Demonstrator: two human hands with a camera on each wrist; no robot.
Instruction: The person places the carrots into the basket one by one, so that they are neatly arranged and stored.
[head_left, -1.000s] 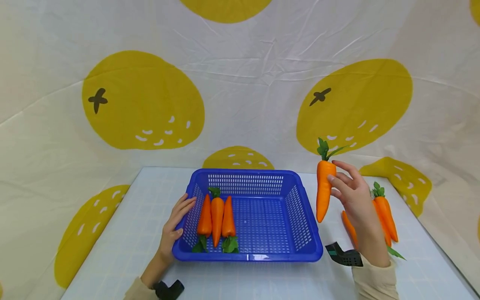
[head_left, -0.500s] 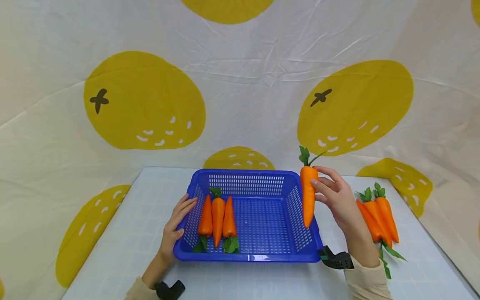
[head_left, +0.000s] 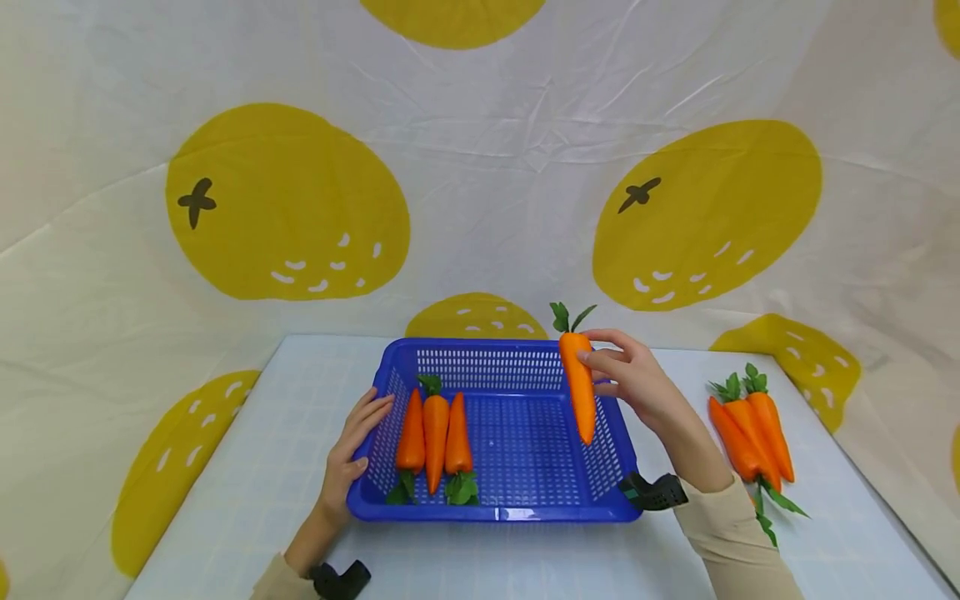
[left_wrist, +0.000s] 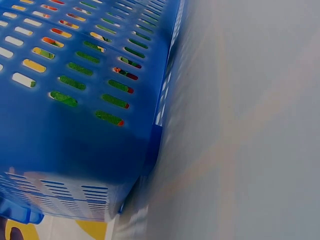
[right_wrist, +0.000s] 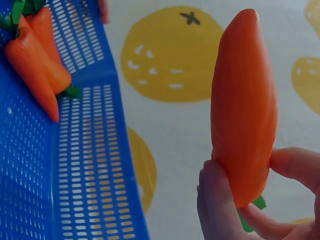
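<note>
My right hand (head_left: 637,379) pinches an orange carrot (head_left: 577,392) near its leafy end. In the head view the carrot hangs upright, tip down, over the right part of a blue basket (head_left: 570,515). The right wrist view shows thumb and fingers on either side of the held carrot (right_wrist: 244,105). At the basket's left rim, my left hand (head_left: 345,458) rests with fingers fairly straight. Three carrots (head_left: 435,437) lie side by side inside, on the left; the middle one points the opposite way. The left wrist view shows the slotted basket wall (left_wrist: 75,130), not the hand.
Several more carrots (head_left: 753,437) lie bunched on the table at the right, leaves pointing both ways. The pale table (head_left: 202,508) meets a cloth backdrop (head_left: 495,208) printed with yellow fruit. Both wrists wear black straps; the right strap (head_left: 652,492) overlaps the basket's front right corner.
My right hand has carried the carrot leftward, from beside the basket to above its right side. The bunch at the right is now uncovered. The left hand has stayed in place.
</note>
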